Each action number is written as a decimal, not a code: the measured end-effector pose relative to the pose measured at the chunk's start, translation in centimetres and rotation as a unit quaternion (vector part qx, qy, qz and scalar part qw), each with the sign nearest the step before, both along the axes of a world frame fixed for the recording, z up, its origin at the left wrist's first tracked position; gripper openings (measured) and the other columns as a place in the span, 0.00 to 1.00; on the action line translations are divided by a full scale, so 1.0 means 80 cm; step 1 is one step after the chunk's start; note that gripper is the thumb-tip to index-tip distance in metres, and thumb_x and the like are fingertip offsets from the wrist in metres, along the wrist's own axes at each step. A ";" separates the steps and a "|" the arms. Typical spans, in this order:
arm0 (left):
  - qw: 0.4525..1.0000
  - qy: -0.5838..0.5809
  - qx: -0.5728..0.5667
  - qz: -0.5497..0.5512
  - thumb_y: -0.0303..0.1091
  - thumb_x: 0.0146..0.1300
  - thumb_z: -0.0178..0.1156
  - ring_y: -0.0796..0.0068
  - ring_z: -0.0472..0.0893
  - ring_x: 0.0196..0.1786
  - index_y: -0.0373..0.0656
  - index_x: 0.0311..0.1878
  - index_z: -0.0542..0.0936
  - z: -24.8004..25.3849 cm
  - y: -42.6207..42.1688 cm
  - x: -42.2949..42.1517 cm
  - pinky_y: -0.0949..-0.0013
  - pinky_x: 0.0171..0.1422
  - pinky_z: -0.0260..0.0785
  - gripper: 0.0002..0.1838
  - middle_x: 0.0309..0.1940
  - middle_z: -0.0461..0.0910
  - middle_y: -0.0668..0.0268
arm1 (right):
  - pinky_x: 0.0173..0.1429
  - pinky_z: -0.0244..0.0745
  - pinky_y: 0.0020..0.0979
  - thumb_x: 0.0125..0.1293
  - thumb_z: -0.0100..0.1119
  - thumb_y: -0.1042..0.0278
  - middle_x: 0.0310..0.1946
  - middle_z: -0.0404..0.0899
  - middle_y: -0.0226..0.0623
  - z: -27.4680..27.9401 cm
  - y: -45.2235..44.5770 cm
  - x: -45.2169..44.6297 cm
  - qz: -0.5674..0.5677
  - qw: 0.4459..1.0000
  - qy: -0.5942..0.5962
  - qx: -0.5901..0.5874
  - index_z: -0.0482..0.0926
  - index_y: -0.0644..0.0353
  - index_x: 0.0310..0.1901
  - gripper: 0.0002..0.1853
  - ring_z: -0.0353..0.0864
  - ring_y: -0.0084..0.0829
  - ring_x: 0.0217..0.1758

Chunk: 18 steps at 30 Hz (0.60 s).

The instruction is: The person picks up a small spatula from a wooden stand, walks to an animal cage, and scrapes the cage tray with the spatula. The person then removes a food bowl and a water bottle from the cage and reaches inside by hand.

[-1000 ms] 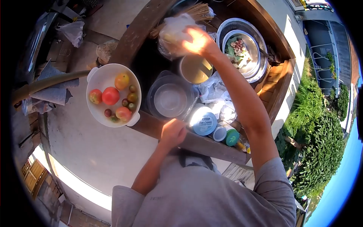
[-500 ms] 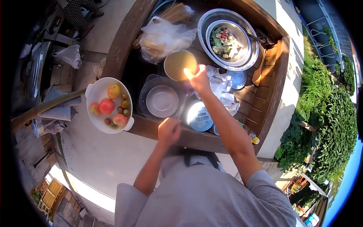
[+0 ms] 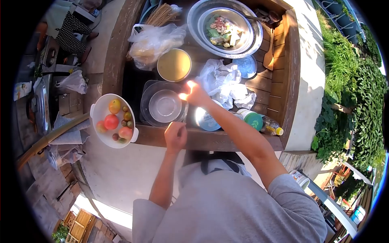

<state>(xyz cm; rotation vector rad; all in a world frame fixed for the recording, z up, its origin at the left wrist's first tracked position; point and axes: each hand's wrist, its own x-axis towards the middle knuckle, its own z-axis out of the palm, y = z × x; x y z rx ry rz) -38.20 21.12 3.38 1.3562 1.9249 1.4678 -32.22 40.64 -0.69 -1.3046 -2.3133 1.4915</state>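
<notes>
My right hand (image 3: pixel 196 94) reaches over the right side of a clear plastic container (image 3: pixel 148 110), thumb and forefinger apart near its rim, nothing visible between them. Whether they touch the rim, I cannot tell. My left hand (image 3: pixel 175 137) is closed in a loose fist at the container's near right corner; anything inside it is hidden. Inside the clear container sits a round translucent bowl (image 3: pixel 165 106). Just beyond stands a round tub (image 3: pixel 174 65) with a yellowish interior or top. A white round tub (image 3: pixel 207 118) lies partly under my right forearm.
A white two-handled dish (image 3: pixel 100 135) of tomatoes overhangs the table's left edge. Nested metal bowls (image 3: pixel 253 44) with chopped food stand at the back. Around me are a plastic bag (image 3: pixel 156 42), crumpled white paper (image 3: pixel 219 79), a wooden spatula (image 3: pixel 269 58) and a yellow-capped bottle (image 3: pixel 270 126).
My right hand has left the yellowish tub and come nearer, to the clear container's right side. My left fist has shifted slightly up to the container's corner. The view has turned a little.
</notes>
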 end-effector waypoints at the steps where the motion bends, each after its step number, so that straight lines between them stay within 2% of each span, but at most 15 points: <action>1: 1.000 0.018 0.008 -0.013 0.15 0.54 0.59 0.70 0.76 0.27 0.36 0.36 0.79 0.001 0.001 0.002 0.72 0.32 0.69 0.08 0.27 0.78 0.60 | 0.52 0.75 0.43 0.51 0.65 0.60 0.39 0.79 0.55 0.001 -0.009 -0.003 -0.001 0.999 0.011 0.039 0.75 0.66 0.44 0.22 0.78 0.51 0.47; 3: 0.997 0.055 0.026 -0.040 0.14 0.51 0.59 0.66 0.77 0.28 0.37 0.36 0.79 0.004 0.001 0.006 0.70 0.33 0.70 0.09 0.28 0.78 0.60 | 0.50 0.75 0.45 0.48 0.60 0.71 0.34 0.77 0.54 0.009 -0.021 -0.010 -0.022 0.994 0.029 0.099 0.75 0.64 0.39 0.14 0.76 0.52 0.47; 4: 0.995 0.073 0.035 -0.052 0.14 0.49 0.59 0.63 0.77 0.29 0.37 0.35 0.79 0.006 0.001 0.008 0.69 0.34 0.70 0.10 0.29 0.79 0.59 | 0.48 0.75 0.46 0.49 0.60 0.71 0.33 0.77 0.53 0.017 -0.024 -0.008 -0.031 0.991 0.049 0.119 0.74 0.64 0.38 0.13 0.75 0.52 0.47; 5: 0.995 0.079 0.020 -0.066 0.14 0.43 0.61 0.60 0.78 0.31 0.38 0.34 0.79 0.008 -0.004 0.011 0.65 0.33 0.71 0.13 0.29 0.78 0.59 | 0.46 0.74 0.47 0.49 0.59 0.72 0.33 0.76 0.53 0.024 -0.025 -0.003 -0.032 0.986 0.087 0.141 0.74 0.64 0.37 0.12 0.75 0.52 0.45; 6: 0.993 0.085 0.021 -0.077 0.15 0.42 0.61 0.59 0.78 0.30 0.38 0.34 0.80 0.012 -0.006 0.014 0.64 0.33 0.71 0.13 0.29 0.78 0.60 | 0.45 0.73 0.47 0.50 0.58 0.73 0.33 0.76 0.53 0.032 -0.025 0.004 -0.030 0.978 0.126 0.163 0.73 0.64 0.37 0.11 0.75 0.53 0.43; 8: 0.991 0.096 0.023 -0.094 0.15 0.41 0.61 0.59 0.78 0.30 0.39 0.34 0.80 0.019 -0.012 0.023 0.64 0.33 0.71 0.14 0.29 0.78 0.60 | 0.42 0.72 0.48 0.51 0.57 0.74 0.32 0.75 0.51 0.046 -0.018 0.021 -0.045 0.981 0.144 0.125 0.72 0.62 0.37 0.10 0.76 0.53 0.38; 10: 0.990 0.091 0.017 -0.109 0.15 0.41 0.61 0.61 0.77 0.30 0.39 0.34 0.79 0.024 -0.020 0.032 0.64 0.32 0.70 0.14 0.29 0.78 0.60 | 0.40 0.73 0.45 0.52 0.60 0.74 0.32 0.77 0.46 0.074 -0.006 0.044 -0.067 0.969 0.181 0.153 0.73 0.61 0.38 0.11 0.78 0.50 0.36; 12: 0.989 0.085 0.008 -0.120 0.13 0.44 0.60 0.62 0.77 0.29 0.37 0.35 0.79 0.047 -0.021 0.036 0.66 0.33 0.70 0.14 0.28 0.78 0.59 | 0.35 0.74 0.35 0.54 0.61 0.73 0.36 0.80 0.45 0.110 0.018 0.074 -0.080 0.979 0.177 0.055 0.76 0.63 0.42 0.13 0.80 0.40 0.29; 14: 0.993 0.070 -0.001 -0.096 0.13 0.46 0.60 0.63 0.77 0.29 0.37 0.36 0.79 0.055 -0.023 0.031 0.67 0.33 0.70 0.13 0.29 0.78 0.60 | 0.33 0.74 0.31 0.55 0.61 0.72 0.37 0.83 0.40 0.139 0.052 0.114 -0.092 0.992 0.081 -0.013 0.78 0.62 0.47 0.16 0.79 0.29 0.24; 16: 0.996 0.063 -0.018 -0.058 0.13 0.47 0.59 0.64 0.77 0.30 0.37 0.36 0.79 0.055 -0.030 0.021 0.68 0.33 0.70 0.12 0.29 0.78 0.60 | 0.30 0.73 0.26 0.57 0.61 0.70 0.28 0.80 0.35 0.144 0.088 0.168 -0.161 0.979 0.099 -0.071 0.78 0.64 0.48 0.16 0.78 0.22 0.25; 18: 0.995 0.096 -0.022 -0.032 0.13 0.50 0.60 0.65 0.78 0.31 0.36 0.37 0.79 0.061 -0.024 -0.001 0.70 0.36 0.71 0.11 0.30 0.79 0.60 | 0.28 0.70 0.22 0.59 0.61 0.72 0.30 0.79 0.29 0.162 0.111 0.224 -0.243 0.951 0.175 -0.084 0.77 0.64 0.45 0.12 0.72 0.16 0.23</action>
